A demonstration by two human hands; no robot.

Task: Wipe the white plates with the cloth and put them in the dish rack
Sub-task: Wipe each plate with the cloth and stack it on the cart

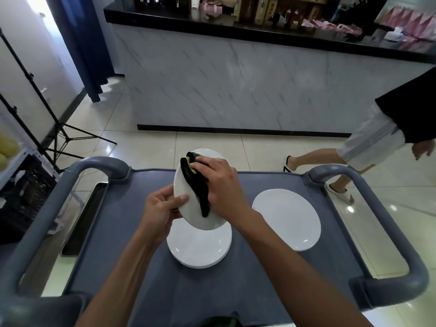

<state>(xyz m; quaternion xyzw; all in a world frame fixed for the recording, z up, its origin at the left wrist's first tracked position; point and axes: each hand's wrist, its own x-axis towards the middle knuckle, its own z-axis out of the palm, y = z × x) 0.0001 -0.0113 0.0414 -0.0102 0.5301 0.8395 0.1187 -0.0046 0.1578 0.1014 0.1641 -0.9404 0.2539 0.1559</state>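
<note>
A white plate [188, 201] is held tilted above the grey cart top [132, 232], clear of the surface. It is clamped at its left rim by the left hand [160, 206], thumb on the upper face and fingers curled behind. A black cloth [197, 185] with a yellow patch is pressed against the plate's face by the right hand [219, 182], whose fingers are closed over it; one end of the cloth hangs down across the plate. Directly below the held plate a stack of white plates [199, 249] is seen lying flat on the cart. A single white plate [286, 219] lies flat to the right, apart from the stack. A metal tray [82, 218] is seen at the cart's left edge. A second person [368, 142] is seen walking on the tiled floor at far right. No dish rack can be identified with certainty
</note>
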